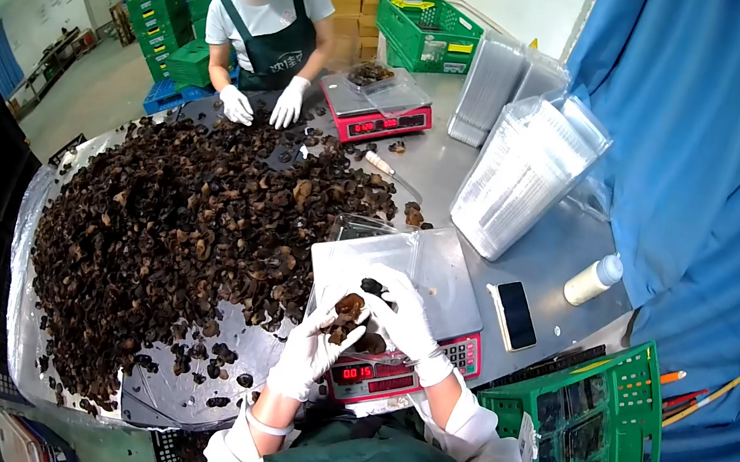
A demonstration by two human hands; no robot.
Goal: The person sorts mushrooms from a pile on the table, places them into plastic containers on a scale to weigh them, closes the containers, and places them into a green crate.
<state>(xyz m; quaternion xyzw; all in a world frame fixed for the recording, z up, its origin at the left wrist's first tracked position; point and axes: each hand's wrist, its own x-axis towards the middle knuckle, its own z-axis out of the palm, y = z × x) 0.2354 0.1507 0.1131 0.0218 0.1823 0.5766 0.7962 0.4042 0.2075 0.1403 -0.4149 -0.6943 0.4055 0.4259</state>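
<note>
My left hand (313, 343), in a white glove, is closed around brown mushroom-like pieces (349, 306) at the front of a red and white scale (463, 315). Close beside it, my right hand (401, 311), also gloved, has its fingers bent around a dark piece (371, 285). Both hands are over the scale's plate, above its lit red display. Behind them a clear plastic tray (365, 228) lies partly on the plate. To the left spreads a large heap of dark brown pieces (189, 212).
Across the table, a gloved co-worker (273, 51) handles pieces beside a second scale (387, 124). Stacked clear trays (529, 174), a phone (516, 316) and a white bottle (593, 279) stand or lie to the right. A green crate (637, 438) holds packed trays at lower right.
</note>
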